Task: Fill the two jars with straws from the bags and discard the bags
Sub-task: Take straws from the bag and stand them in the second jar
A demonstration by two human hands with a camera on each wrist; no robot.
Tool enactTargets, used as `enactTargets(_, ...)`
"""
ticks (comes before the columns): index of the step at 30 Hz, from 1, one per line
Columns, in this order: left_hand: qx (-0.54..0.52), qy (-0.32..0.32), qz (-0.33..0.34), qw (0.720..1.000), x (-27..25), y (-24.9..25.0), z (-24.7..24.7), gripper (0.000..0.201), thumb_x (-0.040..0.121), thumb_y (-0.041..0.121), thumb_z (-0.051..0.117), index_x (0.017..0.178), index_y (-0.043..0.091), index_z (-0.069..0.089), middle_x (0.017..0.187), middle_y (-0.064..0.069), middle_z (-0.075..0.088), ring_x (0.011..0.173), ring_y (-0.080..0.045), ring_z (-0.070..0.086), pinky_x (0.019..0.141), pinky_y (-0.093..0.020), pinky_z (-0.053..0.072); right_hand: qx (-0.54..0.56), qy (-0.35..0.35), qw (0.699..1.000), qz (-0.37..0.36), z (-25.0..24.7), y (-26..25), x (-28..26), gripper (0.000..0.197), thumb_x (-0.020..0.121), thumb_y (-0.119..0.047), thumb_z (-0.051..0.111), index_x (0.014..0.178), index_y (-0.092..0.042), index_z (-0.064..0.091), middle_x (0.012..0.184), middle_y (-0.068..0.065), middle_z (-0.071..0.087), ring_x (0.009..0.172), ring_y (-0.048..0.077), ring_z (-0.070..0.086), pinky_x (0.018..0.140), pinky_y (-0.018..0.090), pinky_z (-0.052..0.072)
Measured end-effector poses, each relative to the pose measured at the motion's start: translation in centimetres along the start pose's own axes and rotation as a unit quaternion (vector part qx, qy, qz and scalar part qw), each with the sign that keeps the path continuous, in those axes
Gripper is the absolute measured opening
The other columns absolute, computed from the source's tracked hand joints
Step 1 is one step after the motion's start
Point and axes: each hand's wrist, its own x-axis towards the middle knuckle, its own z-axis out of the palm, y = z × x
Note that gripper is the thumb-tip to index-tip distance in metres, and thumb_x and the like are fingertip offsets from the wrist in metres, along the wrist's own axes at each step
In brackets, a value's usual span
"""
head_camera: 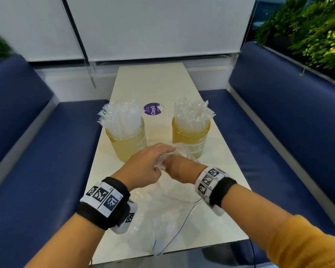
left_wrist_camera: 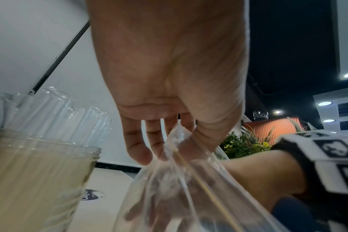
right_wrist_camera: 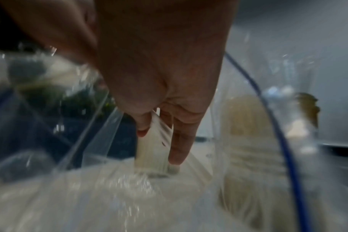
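Two yellowish jars stand mid-table, the left jar (head_camera: pixel 127 141) (left_wrist_camera: pixel 30 180) and the right jar (head_camera: pixel 190 137), each packed with wrapped clear straws (head_camera: pixel 122 118). In front of them a clear bag (head_camera: pixel 183 151) (left_wrist_camera: pixel 169 196) (right_wrist_camera: pixel 79 196) is lifted off the table. My left hand (head_camera: pixel 149 163) (left_wrist_camera: pixel 169 94) pinches its upper edge between thumb and fingers. My right hand (head_camera: pixel 179 169) (right_wrist_camera: pixel 159 78) reaches inside it and pinches a small pale bundle that looks like straws (right_wrist_camera: pixel 153 149). A second crumpled bag (head_camera: pixel 162 219) lies flat near the front edge.
The narrow white table (head_camera: pixel 153 84) carries a round purple sticker (head_camera: pixel 153 110) between the jars. Blue padded benches (head_camera: pixel 37 171) flank it on both sides. A white wall and blind cords close the far end, with green plants (head_camera: pixel 307 31) at the right.
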Motion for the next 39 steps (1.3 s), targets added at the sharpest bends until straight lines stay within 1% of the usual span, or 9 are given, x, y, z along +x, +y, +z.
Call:
enactTargets(4, 0.006, 0.028, -0.052, 0.998, 1.4, -0.4, -0.2, 0.074, 0.080, -0.002, 0.057, 0.145, 0.031, 0.046, 0.139, 0.013, 0.050, 0.087, -0.008, 0.043, 0.077, -0.021, 0.038, 0.165, 0.073, 0.984, 0.014, -2.8, 0.6, -2.7, 0.022, 0.104, -0.032, 0.042, 0.110, -0.016, 0.055, 0.099, 0.011, 0.068, 0.090, 0.030, 0.067, 0.076, 0.042, 0.054)
enactTargets(7, -0.017, 0.035, -0.083, 0.996, 2.6, -1.1, -0.4, 0.066, 0.080, 0.000, 0.061, 0.139, 0.026, 0.051, 0.135, 0.005, 0.055, 0.090, -0.014, 0.049, 0.079, -0.026, 0.040, 0.200, 0.102, 0.974, 0.009, -6.6, 0.2, -4.4, 0.028, 0.104, -0.039, 0.043, 0.100, -0.018, 0.060, 0.077, -0.009, 0.066, 0.072, 0.017, 0.069, 0.059, 0.019, 0.051)
enactTargets(9, -0.050, 0.033, -0.103, 0.993, 3.1, -1.6, -0.4, 0.064, 0.080, -0.001, 0.062, 0.139, 0.021, 0.052, 0.136, 0.001, 0.056, 0.097, -0.021, 0.057, 0.081, -0.027, 0.042, 0.232, 0.150, 0.961, 0.002, -10.0, 0.4, -5.3, 0.031, 0.102, -0.042, 0.046, 0.098, -0.017, 0.063, 0.079, -0.010, 0.071, 0.065, 0.013, 0.067, 0.062, 0.024, 0.055)
enactTargets(13, -0.078, 0.011, -0.128, 0.989, 3.4, -1.6, 0.1, 0.060, 0.087, 0.001, 0.060, 0.142, 0.023, 0.051, 0.143, 0.006, 0.053, 0.120, -0.018, 0.056, 0.104, -0.031, 0.043, 0.278, 0.264, 0.924, 0.001, -17.2, 1.9, -7.0, 0.030, 0.103, -0.039, 0.045, 0.100, -0.015, 0.062, 0.092, 0.002, 0.077, 0.090, 0.018, 0.072, 0.072, 0.031, 0.055)
enactTargets(18, -0.084, -0.002, -0.121, 0.989, 2.6, -1.6, 1.1, 0.056, 0.091, 0.004, 0.060, 0.144, 0.022, 0.051, 0.143, 0.006, 0.053, 0.123, -0.021, 0.056, 0.103, -0.026, 0.040, 0.374, 0.425, 0.822, 0.064, -23.0, 5.3, -8.2, 0.026, 0.104, -0.029, 0.047, 0.115, -0.006, 0.055, 0.094, 0.010, 0.075, 0.081, 0.018, 0.075, 0.069, 0.032, 0.062)
enactTargets(22, -0.105, -0.006, -0.126, 0.987, 2.2, -1.6, 1.3, 0.056, 0.091, 0.004, 0.059, 0.143, 0.023, 0.050, 0.141, 0.008, 0.054, 0.111, -0.022, 0.060, 0.098, -0.029, 0.045, 0.272, 0.451, 0.840, 0.132, -22.0, 7.8, -6.3, 0.023, 0.102, -0.031, 0.053, 0.111, -0.010, 0.060, 0.093, 0.004, 0.074, 0.079, 0.008, 0.072, 0.074, 0.037, 0.062)
enactTargets(27, -0.100, -0.006, -0.118, 0.988, 2.1, -1.7, 1.5, 0.054, 0.092, 0.007, 0.058, 0.143, 0.024, 0.050, 0.139, 0.009, 0.054, 0.093, -0.018, 0.059, 0.091, -0.028, 0.048, 0.226, 0.422, 0.866, 0.147, -19.6, 8.7, -4.0, 0.020, 0.102, -0.029, 0.051, 0.106, -0.012, 0.061, 0.091, 0.002, 0.073, 0.083, 0.016, 0.071, 0.079, 0.040, 0.060)
enactTargets(35, -0.101, -0.003, -0.101, 0.990, 2.4, -1.7, 2.0, 0.049, 0.095, 0.013, 0.059, 0.141, 0.025, 0.051, 0.137, 0.011, 0.055, 0.112, -0.021, 0.061, 0.100, -0.032, 0.047, 0.212, 0.328, 0.889, 0.239, -12.6, 12.3, 0.3, 0.037, 0.093, -0.033, 0.066, 0.087, 0.002, 0.070, 0.088, 0.016, 0.072, 0.081, 0.029, 0.071, 0.075, 0.036, 0.060)
enactTargets(39, -0.104, -0.010, -0.103, 0.989, 2.6, -1.9, 1.8, 0.048, 0.095, 0.014, 0.059, 0.141, 0.026, 0.052, 0.138, 0.012, 0.055, 0.110, -0.020, 0.061, 0.100, -0.034, 0.048, 0.218, 0.389, 0.867, 0.224, -11.1, 12.4, 0.8, 0.037, 0.082, -0.031, 0.072, 0.116, -0.021, 0.065, 0.101, 0.004, 0.071, 0.093, 0.019, 0.067, 0.082, 0.032, 0.056)
